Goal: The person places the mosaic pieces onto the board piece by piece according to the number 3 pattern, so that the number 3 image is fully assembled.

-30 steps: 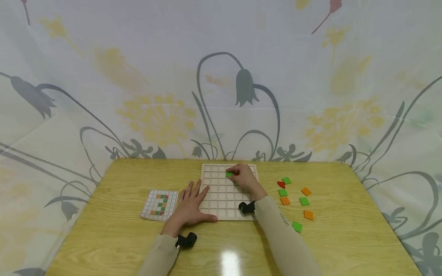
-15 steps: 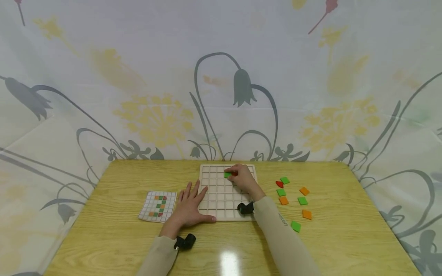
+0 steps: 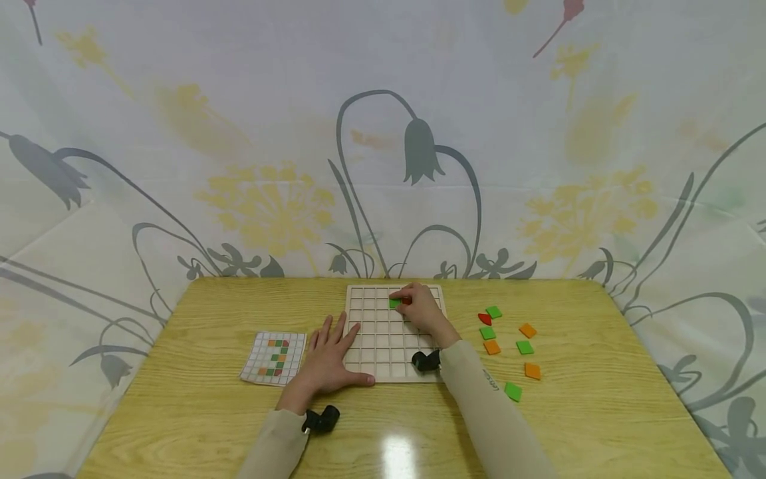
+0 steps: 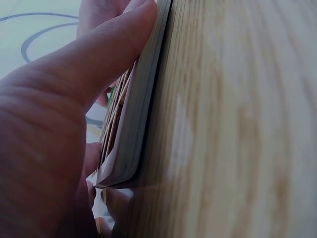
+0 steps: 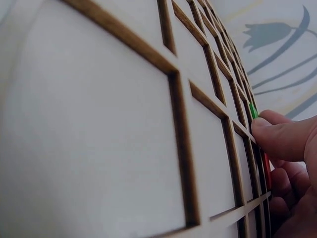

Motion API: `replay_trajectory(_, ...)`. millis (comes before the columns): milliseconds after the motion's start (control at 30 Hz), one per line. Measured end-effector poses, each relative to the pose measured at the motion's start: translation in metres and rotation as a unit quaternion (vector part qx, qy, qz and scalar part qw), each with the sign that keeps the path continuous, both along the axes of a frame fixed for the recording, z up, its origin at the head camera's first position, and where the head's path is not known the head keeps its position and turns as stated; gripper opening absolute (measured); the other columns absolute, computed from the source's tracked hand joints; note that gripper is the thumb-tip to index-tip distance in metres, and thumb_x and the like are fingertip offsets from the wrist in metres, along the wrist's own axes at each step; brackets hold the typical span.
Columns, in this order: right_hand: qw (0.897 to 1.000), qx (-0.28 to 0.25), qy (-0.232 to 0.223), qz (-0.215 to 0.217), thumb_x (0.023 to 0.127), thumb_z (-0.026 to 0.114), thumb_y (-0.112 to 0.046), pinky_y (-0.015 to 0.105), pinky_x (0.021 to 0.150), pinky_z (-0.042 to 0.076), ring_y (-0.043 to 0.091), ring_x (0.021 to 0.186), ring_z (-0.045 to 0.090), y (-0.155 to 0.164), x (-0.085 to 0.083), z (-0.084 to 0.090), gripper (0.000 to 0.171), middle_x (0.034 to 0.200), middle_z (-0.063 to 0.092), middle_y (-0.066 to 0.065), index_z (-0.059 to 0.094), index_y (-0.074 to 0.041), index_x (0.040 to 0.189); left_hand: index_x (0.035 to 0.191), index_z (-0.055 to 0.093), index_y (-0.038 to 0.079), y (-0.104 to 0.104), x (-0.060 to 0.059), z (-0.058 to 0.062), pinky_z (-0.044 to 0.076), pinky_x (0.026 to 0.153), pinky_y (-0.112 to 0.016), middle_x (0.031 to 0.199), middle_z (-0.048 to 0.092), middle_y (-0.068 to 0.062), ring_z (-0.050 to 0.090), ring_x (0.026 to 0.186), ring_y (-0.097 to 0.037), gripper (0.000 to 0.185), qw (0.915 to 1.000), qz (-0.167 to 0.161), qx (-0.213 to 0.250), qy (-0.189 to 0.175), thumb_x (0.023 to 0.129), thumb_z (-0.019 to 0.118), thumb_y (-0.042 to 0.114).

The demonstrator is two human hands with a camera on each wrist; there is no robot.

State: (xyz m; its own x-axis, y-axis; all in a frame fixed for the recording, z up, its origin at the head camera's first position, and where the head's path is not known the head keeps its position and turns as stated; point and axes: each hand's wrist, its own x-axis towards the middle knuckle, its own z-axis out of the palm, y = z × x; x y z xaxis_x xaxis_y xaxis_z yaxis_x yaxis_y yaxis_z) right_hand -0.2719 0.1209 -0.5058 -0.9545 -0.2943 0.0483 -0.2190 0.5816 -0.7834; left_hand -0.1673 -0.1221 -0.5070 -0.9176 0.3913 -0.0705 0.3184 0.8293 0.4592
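Nothing has moved: right hand (image 3: 421,307) still pinches red tile (image 3: 407,301); left hand (image 3: 328,360) stays flat on grid board (image 3: 383,346).

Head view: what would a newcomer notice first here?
First the pale grid board at mid-table, where the right hand presses a green tile and a red tile in its far rows. The left hand lies flat on the board's near left edge, and loose green and orange tiles lie scattered to the right.

The right sleeve (image 3: 487,399) bears a small dark print near the forearm, too small to read; the pattern card (image 3: 274,357) shows only coloured squares.
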Motion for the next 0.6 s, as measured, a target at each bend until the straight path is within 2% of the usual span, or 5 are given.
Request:
replay_trajectory(467, 1.0, 0.005, 0.011, 0.003, 0.091, 0.071, -0.002, 0.038, 0.08, 0.048, 0.024, 0.091, 0.053, 0.0022, -0.0022, -0.0013, 0.025, 0.107, 0.06, 0.01, 0.075, -0.007, 0.115, 0.158, 0.031, 0.016, 0.0002, -0.0012, 0.0039, 0.006, 0.117, -0.061, 0.166, 0.007, -0.014, -0.001, 0.15, -0.041, 0.109, 1.0, -0.001, -0.005, 0.005, 0.074, 0.074, 0.069)
replay_trajectory(600, 1.0, -0.019, 0.006, -0.006, 0.09, 0.07, -0.002, 0.041, 0.083, 0.05, 0.025, 0.096, 0.058, 0.0056, 0.0008, -0.0014, 0.027, 0.11, 0.062, 0.01, 0.074, -0.006, 0.117, 0.158, 0.031, 0.015, 0.0005, 0.0005, 0.0035, 0.006, 0.117, -0.061, 0.166, 0.008, -0.014, -0.001, 0.15, -0.041, 0.109, 1.0, -0.001, 0.002, 0.003, 0.074, 0.075, 0.068)
